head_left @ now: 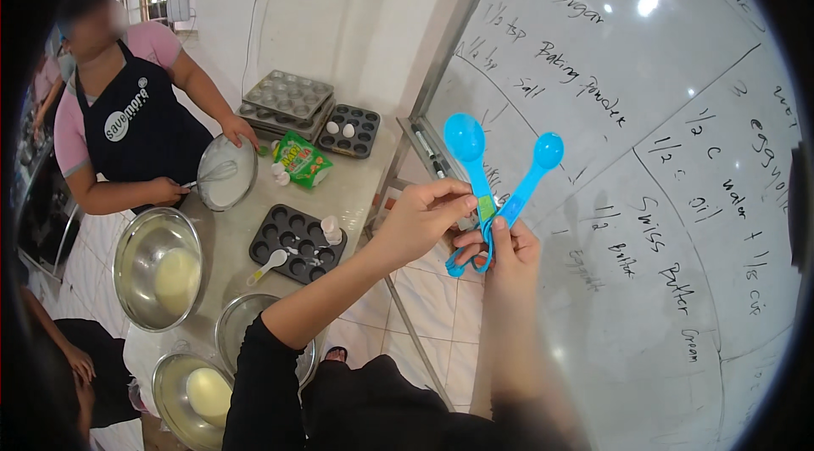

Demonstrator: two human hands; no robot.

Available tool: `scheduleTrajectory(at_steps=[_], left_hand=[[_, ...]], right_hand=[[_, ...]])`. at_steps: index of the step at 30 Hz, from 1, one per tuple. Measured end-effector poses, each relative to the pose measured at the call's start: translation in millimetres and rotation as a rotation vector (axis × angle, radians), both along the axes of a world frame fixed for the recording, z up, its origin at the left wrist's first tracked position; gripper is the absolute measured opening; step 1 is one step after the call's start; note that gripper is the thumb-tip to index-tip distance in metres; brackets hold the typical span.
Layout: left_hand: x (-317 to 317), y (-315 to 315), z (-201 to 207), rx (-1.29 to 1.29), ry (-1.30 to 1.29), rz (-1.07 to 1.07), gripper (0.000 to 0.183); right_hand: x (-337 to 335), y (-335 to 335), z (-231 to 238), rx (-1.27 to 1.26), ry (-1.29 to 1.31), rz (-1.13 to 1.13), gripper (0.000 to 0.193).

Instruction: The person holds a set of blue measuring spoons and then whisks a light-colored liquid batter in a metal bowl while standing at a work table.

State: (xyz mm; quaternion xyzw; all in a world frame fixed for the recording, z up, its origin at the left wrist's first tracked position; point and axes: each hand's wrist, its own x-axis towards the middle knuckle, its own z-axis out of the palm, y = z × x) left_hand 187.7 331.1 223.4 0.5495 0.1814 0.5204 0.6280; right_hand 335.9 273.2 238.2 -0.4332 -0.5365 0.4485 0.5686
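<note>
Jutting above left grip [426, 219], right grip [514, 253]: blue measuring spoons [468, 146].

I hold a pair of blue measuring spoons upright in my fingers [441, 193], handles converging: the larger spoon [464, 136], green-patched on its handle, leans between eleven and twelve o'clock, the smaller spoon [549, 151] toward one; a blue loop [456, 268] dangles around seven.
</note>
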Motion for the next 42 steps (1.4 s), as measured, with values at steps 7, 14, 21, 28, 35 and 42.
scheduleTrajectory(at_steps=[7,14,21,28,35,42], left_hand=[[-1.4,3.1,1.5,0.060,0.038,0.044,0.020],[-0.8,-1.9,-0.2,0.038,0.076,0.090,0.021],[2.8,-9.9,-2.6,0.028,0.083,0.108,0.021],[10.5,-18.8,0.4,-0.005,0.107,0.093,0.021],[17.1,-26.3,2.3,-0.006,0.094,0.066,0.020],[25.8,-34.5,5.3,-0.013,0.083,0.040,0.018]], right_hand=[[1.7,6.0,-7.0,-0.007,-0.008,0.042,0.029],[1.6,4.2,-5.8,-0.017,0.000,0.076,0.028],[5.0,-1.2,-6.4,-0.023,0.009,0.097,0.027],[14.5,-8.9,-3.1,-0.023,-0.012,0.097,0.029],[21.5,-16.6,-3.0,-0.022,-0.031,0.076,0.032],[28.7,-21.4,-6.8,-0.010,-0.008,0.070,0.034]])
